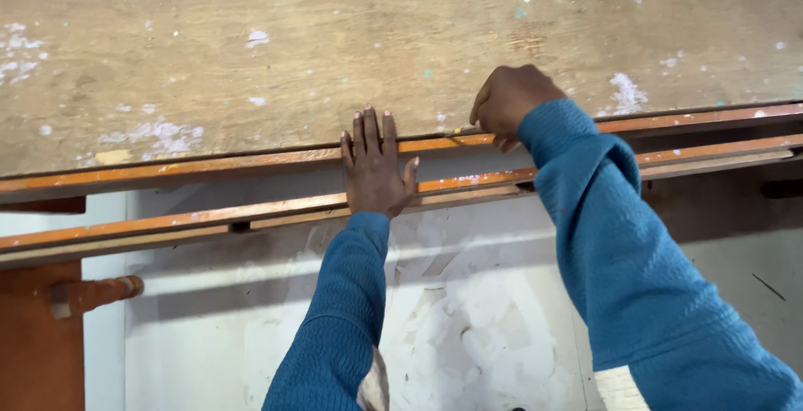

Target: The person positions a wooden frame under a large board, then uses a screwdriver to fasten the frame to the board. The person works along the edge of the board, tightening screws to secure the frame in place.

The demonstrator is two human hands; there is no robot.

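**Head view: two hands at the edge of a worn wooden surface**

Head view looks down on a paint-flecked wooden surface (335, 43) with an orange strip (209, 163) running along its near edge. A second orange rail (167, 220) lies parallel just below it, with a pale panel (276, 183) between them.

The left hand (374, 168) lies flat and spread, its fingers (370, 131) reaching up to touch the strip while the palm rests over the rail; it holds nothing. The right hand (508, 100) is curled in a loose fist at the strip, just beside the left. A small yellowish sliver shows under its fingers, but whether it grips a tool cannot be told. Both arms wear blue knit sleeves (619, 244).

The step looks like working along the strip: the left hand steadies, the right presses or marks. A next move would call for keeping the left hand firm.

A reddish wooden peg (92, 292) juts out at lower left. No packages, labels or signs are in view.
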